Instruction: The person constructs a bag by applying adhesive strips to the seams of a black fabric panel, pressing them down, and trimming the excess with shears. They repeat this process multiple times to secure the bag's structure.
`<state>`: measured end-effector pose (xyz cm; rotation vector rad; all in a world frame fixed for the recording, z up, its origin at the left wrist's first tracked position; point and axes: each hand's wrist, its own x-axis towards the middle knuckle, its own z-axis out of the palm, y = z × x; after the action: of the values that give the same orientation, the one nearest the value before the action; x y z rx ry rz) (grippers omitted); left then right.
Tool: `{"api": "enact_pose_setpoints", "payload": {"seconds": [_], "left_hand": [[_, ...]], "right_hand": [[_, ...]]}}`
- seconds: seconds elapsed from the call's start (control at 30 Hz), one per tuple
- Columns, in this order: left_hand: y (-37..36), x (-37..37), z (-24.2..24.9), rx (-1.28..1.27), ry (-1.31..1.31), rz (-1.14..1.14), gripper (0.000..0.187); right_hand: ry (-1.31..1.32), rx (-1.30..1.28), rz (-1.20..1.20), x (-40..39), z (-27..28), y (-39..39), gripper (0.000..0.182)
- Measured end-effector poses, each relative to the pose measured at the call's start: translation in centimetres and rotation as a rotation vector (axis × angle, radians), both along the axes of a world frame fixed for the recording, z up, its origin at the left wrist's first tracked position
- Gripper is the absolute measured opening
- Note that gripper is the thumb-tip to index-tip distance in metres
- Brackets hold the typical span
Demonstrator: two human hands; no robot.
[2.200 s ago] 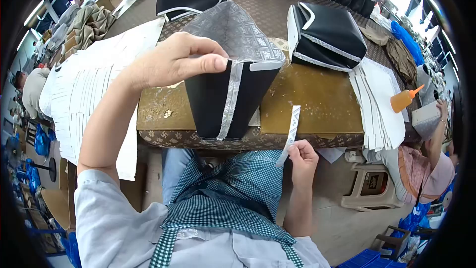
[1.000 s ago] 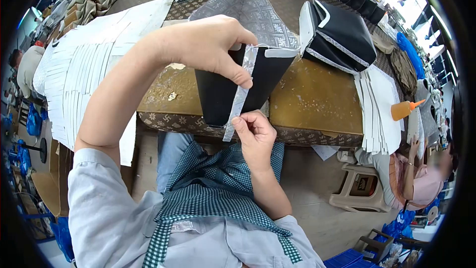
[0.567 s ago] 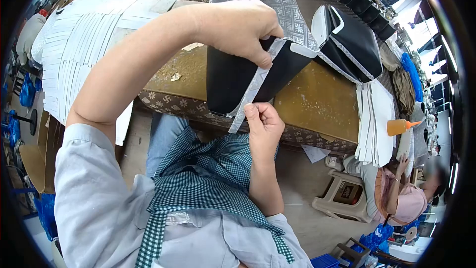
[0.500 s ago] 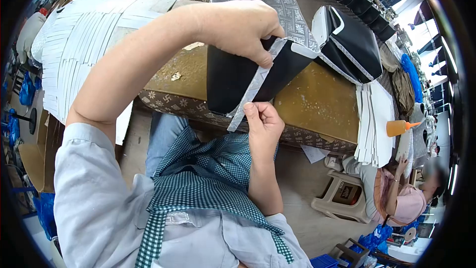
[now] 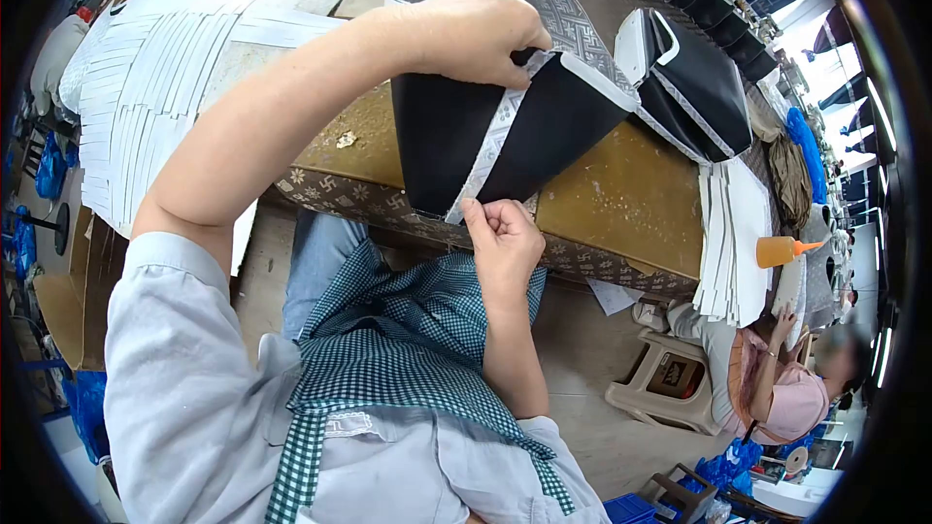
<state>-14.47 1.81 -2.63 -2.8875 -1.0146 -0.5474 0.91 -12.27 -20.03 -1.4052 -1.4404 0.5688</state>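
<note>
My left hand (image 5: 481, 36) reaches over the black panel piece (image 5: 553, 126) and pinches the top end of a narrow patterned grey strip (image 5: 495, 136). The strip runs down at a slant across the black material. At its lower end, by the panel's bottom edge, my right hand (image 5: 510, 241) has thumb and fingers closed on it. Grey patterned lining (image 5: 573, 24) shows behind the panel, and a white band (image 5: 597, 81) lies along its upper right edge.
A finished-looking black piece with white trim (image 5: 694, 87) stands right on the brown bench (image 5: 621, 204). White strips (image 5: 146, 87) cover the left side; more white sheets (image 5: 733, 243) and an orange bottle (image 5: 777, 251) are right. A co-worker (image 5: 786, 388) sits near a stool (image 5: 660, 383).
The strip now lies against the black panel, where its lower end hung below before. Both hands have shifted slightly left, and my left hand is a little higher.
</note>
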Motion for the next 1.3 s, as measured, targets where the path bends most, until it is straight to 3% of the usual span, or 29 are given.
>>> {"api": "enact_pose_setpoints", "payload": {"seconds": [0.17,0.27,0.3,0.43,0.67,0.73,0.87,0.9,1.17,1.3], "left_hand": [[2.3,0.0,-2.0,-0.087,0.106,0.184,0.029],[3.3,0.0,-3.7,-0.162,0.099,0.246,0.035],[3.7,0.1,-4.2,-0.185,0.095,0.251,0.036],[5.5,-0.1,-7.2,-0.211,0.054,0.256,0.033],[8.4,-0.1,-13.3,-0.407,0.032,0.304,0.033],[9.0,0.0,-13.0,-0.49,0.08,0.306,0.043],[9.8,-0.4,-13.3,-0.592,0.066,0.303,0.063],[9.8,-0.5,-13.5,-0.579,0.02,0.317,0.059],[10.1,-0.4,-13.9,-0.665,0.009,0.346,0.05],[9.1,-1.3,-16.4,-0.584,-0.289,0.286,0.049]], "right_hand": [[-0.236,0.285,-0.068,-0.6,-0.4,-0.2,0.021],[-0.373,0.484,0.093,-0.9,2.0,0.4,0.05],[-0.431,0.394,0.189,-0.9,2.2,0.7,0.063],[-0.677,0.102,0.364,-0.7,-0.6,0.9,0.065],[-0.515,0.057,0.412,0.6,0.3,-0.2,0.053],[-0.488,0.045,0.399,0.4,1.2,2.9,0.049],[-0.624,-0.075,0.363,-1.4,-0.4,10.4,0.07],[-0.639,-0.063,0.352,-1.7,-0.5,10.5,0.071],[-0.733,-0.042,0.409,-0.9,-1.4,-0.7,0.093],[-0.708,0.027,0.361,-0.5,-3.2,-3.2,0.095]]}}
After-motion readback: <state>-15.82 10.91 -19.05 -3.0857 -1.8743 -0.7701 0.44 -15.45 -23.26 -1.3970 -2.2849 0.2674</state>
